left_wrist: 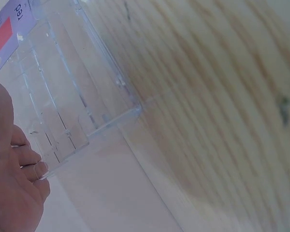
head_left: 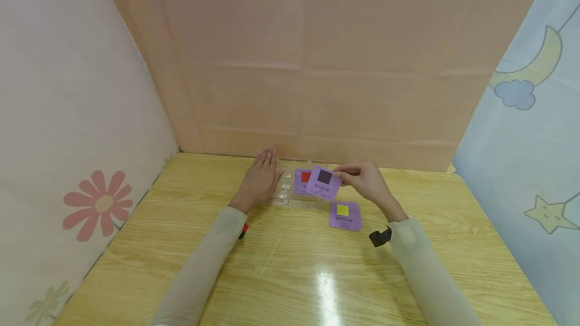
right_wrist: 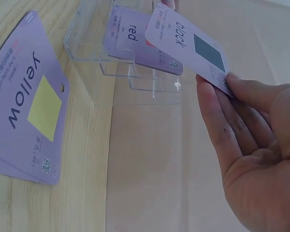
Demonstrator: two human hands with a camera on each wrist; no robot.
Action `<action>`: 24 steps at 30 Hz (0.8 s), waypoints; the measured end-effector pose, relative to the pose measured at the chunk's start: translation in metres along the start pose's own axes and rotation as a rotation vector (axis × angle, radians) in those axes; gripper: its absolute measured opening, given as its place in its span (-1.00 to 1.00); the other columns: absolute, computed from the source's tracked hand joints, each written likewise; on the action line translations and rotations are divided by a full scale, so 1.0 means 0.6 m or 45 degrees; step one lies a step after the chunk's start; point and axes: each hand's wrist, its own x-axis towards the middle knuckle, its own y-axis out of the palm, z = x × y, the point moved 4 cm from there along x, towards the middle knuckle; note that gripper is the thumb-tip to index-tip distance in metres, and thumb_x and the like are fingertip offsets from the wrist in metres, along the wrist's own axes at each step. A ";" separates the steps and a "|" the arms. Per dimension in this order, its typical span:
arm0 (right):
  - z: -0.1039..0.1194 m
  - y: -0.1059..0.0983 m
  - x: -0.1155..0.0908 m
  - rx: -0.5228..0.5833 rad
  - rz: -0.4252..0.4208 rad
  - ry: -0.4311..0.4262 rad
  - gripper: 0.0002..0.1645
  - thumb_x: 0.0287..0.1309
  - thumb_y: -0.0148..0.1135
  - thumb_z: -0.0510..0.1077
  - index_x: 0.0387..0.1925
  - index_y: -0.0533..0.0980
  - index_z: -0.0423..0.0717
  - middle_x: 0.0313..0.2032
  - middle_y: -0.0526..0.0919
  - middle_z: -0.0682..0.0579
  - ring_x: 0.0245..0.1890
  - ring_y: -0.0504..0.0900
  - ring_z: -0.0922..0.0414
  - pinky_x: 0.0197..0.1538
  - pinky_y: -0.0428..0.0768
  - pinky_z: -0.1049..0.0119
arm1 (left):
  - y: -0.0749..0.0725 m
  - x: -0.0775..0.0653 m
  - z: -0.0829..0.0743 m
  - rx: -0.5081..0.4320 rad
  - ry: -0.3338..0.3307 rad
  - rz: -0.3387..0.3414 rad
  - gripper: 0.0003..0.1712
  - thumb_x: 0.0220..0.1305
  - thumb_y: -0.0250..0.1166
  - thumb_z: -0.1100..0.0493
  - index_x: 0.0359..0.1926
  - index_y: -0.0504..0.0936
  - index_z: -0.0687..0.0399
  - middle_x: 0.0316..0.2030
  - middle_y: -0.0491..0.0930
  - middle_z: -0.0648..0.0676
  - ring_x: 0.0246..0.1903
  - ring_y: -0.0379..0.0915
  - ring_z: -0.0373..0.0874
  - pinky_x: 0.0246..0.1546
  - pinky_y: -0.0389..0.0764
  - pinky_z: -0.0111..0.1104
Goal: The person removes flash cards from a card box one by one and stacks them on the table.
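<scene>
My right hand (head_left: pixel 368 181) pinches a purple card marked "black" (head_left: pixel 320 188) by its edge, between thumb and fingers. The held card tilts in front of a clear tiered acrylic stand (right_wrist: pixel 89 36) and overlaps a "red" card (right_wrist: pixel 128 38) standing in it. My left hand (head_left: pixel 259 181) lies at the stand's left side with its fingers straight; in the left wrist view the fingertips (left_wrist: pixel 41 169) are right at the stand's clear edge. A "yellow" card (head_left: pixel 345 222) lies on the table in front of the stand's right end, with another card edge showing under it (right_wrist: pixel 9 169).
The wooden table (head_left: pixel 181 255) runs back to a brown paper backdrop (head_left: pixel 294 99). Patterned cloth walls flank it, with a flower (head_left: pixel 100 204) at left and a moon (head_left: pixel 539 62) at right. A black wrist strap piece (head_left: pixel 379 238) hangs by the right sleeve.
</scene>
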 end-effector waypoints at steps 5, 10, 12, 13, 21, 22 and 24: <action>-0.009 -0.006 -0.004 0.019 0.020 0.027 -0.69 0.43 0.34 -0.13 0.06 0.74 -0.24 -0.01 0.81 -0.29 -0.13 0.85 -0.21 -0.15 0.82 0.34 | 0.003 0.001 0.002 0.011 0.000 0.002 -0.20 0.73 -0.22 -0.10 0.63 -0.08 0.43 0.66 -0.04 0.37 0.69 -0.11 0.21 0.73 -0.08 -0.04; -0.017 -0.014 -0.009 0.039 0.041 0.064 -0.64 0.43 0.35 -0.08 0.10 0.73 -0.22 0.04 0.79 -0.30 -0.11 0.85 -0.21 -0.13 0.81 0.35 | 0.004 0.000 0.004 0.002 0.006 0.007 -0.20 0.73 -0.22 -0.09 0.63 -0.08 0.44 0.66 -0.05 0.38 0.69 -0.15 0.20 0.73 -0.08 -0.04; -0.020 -0.017 -0.011 0.041 0.047 0.077 -0.63 0.43 0.35 -0.07 0.10 0.72 -0.21 0.04 0.79 -0.29 -0.10 0.84 -0.24 -0.13 0.80 0.37 | 0.002 -0.002 0.004 -0.005 0.008 0.005 -0.20 0.73 -0.22 -0.09 0.63 -0.07 0.45 0.66 -0.04 0.38 0.69 -0.15 0.20 0.73 -0.07 -0.03; -0.021 -0.018 -0.012 0.040 0.050 0.079 -0.63 0.43 0.35 -0.06 0.10 0.72 -0.21 0.04 0.79 -0.29 -0.11 0.84 -0.22 -0.13 0.81 0.37 | 0.002 -0.003 0.004 -0.005 0.008 0.001 -0.21 0.73 -0.22 -0.08 0.63 -0.06 0.45 0.65 -0.04 0.38 0.69 -0.15 0.20 0.73 -0.06 -0.03; -0.043 -0.019 -0.018 0.059 0.076 0.065 -0.66 0.42 0.35 -0.12 0.07 0.73 -0.28 -0.04 0.82 -0.30 -0.24 0.87 -0.04 -0.09 0.84 0.09 | 0.005 -0.004 0.006 0.014 0.019 -0.010 -0.19 0.73 -0.27 -0.11 0.63 -0.07 0.45 0.65 -0.04 0.38 0.68 -0.10 0.21 0.72 -0.05 -0.04; -0.046 -0.020 -0.020 0.060 0.079 0.064 -0.66 0.42 0.34 -0.13 0.06 0.73 -0.28 -0.05 0.82 -0.30 -0.25 0.87 -0.02 -0.08 0.84 0.06 | 0.005 -0.004 0.006 0.006 0.020 -0.009 -0.19 0.73 -0.27 -0.11 0.63 -0.07 0.45 0.65 -0.05 0.39 0.68 -0.11 0.21 0.72 -0.05 -0.03; -0.052 -0.020 -0.023 0.067 0.085 0.072 -0.66 0.43 0.34 -0.14 0.06 0.73 -0.29 -0.06 0.82 -0.30 -0.25 0.87 -0.04 -0.07 0.83 0.06 | 0.005 -0.004 0.006 -0.006 0.023 -0.010 -0.19 0.73 -0.25 -0.12 0.63 -0.07 0.45 0.65 -0.05 0.39 0.68 -0.10 0.22 0.72 -0.05 -0.03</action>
